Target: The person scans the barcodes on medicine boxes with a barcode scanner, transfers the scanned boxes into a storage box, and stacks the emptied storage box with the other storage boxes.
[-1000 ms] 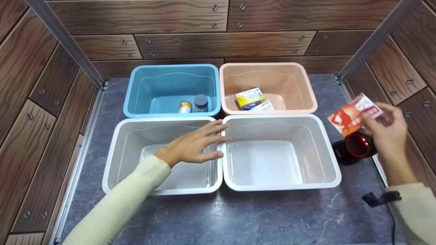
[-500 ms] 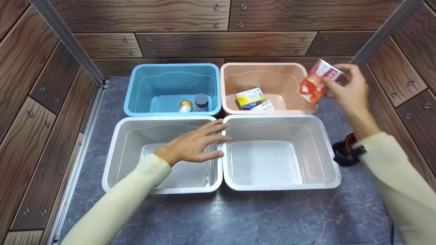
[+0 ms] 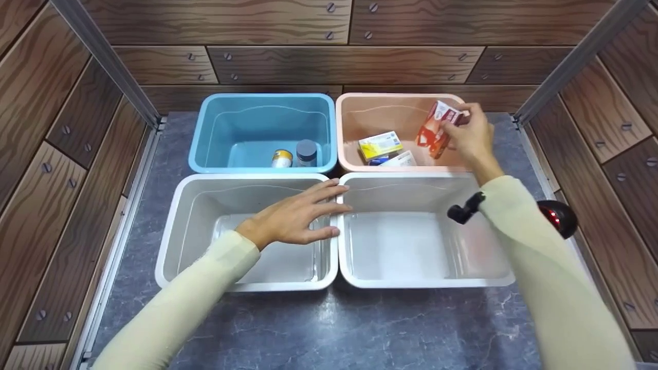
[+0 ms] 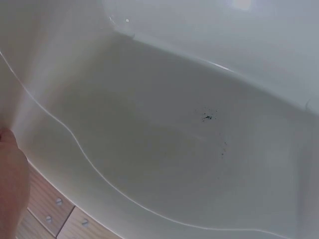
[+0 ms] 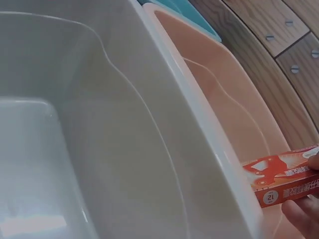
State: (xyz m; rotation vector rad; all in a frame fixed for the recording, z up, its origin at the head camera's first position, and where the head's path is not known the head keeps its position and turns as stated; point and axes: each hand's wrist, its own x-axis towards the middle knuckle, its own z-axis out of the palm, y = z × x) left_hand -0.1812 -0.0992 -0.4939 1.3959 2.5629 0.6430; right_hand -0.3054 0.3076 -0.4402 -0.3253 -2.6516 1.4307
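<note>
My right hand pinches a small red, orange and white medicine box between thumb and fingers. It holds the box tilted, within the right part of the peach bin in the head view. In the right wrist view the box shows its printed face and an orange side marked 12. My left hand lies with fingers extended across the adjoining rims of the left white bin and the right white bin. A yellow-and-white box, a white box and something blue lie in the peach bin.
The blue bin at the back left holds a white jar with an orange band and a grey-capped bottle. A black object with red lights stands right of the bins, partly behind my right sleeve. Wood-patterned panels enclose the table.
My right hand has carried the medicine box from the right side, leftward over to the peach bin, and lowered it there. My left hand has stayed on the white rims.
</note>
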